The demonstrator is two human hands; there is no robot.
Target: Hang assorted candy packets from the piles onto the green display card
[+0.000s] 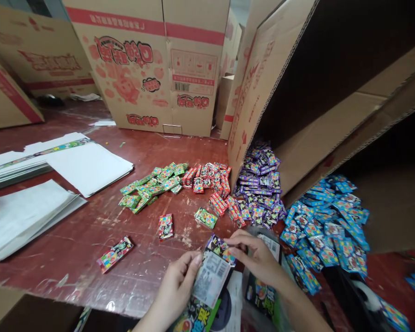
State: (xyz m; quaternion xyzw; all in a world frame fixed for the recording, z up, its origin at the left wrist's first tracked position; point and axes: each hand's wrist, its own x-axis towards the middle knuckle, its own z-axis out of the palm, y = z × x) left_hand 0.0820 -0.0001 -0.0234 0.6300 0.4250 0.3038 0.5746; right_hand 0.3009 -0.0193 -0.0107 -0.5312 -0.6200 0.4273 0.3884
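Note:
My left hand is closed around the side of a printed candy pouch, its thumb on the front. The pouch has a grey barcode panel and a green and black lower part. At its upper end is a small purple candy packet, pinched by the fingers of my right hand. Whether the packet is inside the pouch or against it, I cannot tell. Under my right wrist are more dark and green pouches in clear plastic. Just beyond my hands lies a green candy packet.
Green packets, red packets, purple packets and blue packets lie in piles. The last two spill from tipped cartons. Single red packets lie nearer. White sheets are at left, a large carton behind.

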